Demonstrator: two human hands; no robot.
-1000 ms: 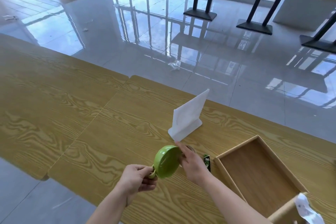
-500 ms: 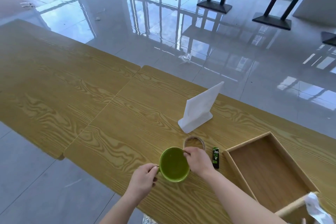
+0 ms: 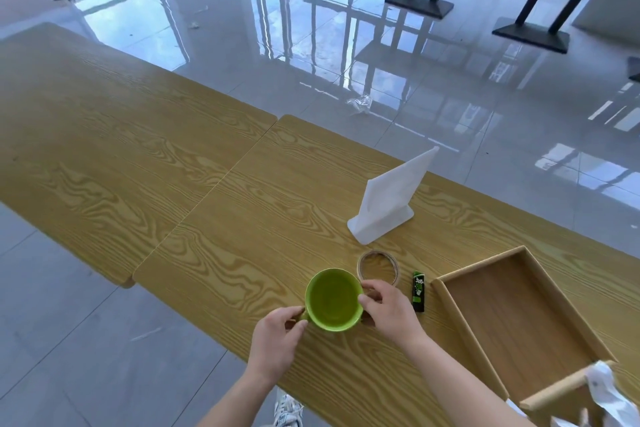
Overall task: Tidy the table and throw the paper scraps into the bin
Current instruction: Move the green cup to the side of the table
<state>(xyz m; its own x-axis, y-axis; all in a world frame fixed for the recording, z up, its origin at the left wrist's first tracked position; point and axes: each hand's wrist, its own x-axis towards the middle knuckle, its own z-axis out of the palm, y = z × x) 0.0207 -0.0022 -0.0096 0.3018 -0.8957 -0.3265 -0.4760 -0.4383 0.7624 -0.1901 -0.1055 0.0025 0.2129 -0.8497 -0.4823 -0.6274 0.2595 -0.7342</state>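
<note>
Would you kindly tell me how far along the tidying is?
Early on. Done: nothing visibly; the wooden tray is empty. In hand: left hand and right hand hold the green cup upright on the table. Remaining: tape roll, green tube, crumpled paper by the tray.

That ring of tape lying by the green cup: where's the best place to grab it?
Probably from above: pinch the far wall of the tape, one finger in the hole, thumb outside. It lies flat on the table, hole up, so the thin wall is what offers itself; the cup and right hand crowd its near side.
</note>
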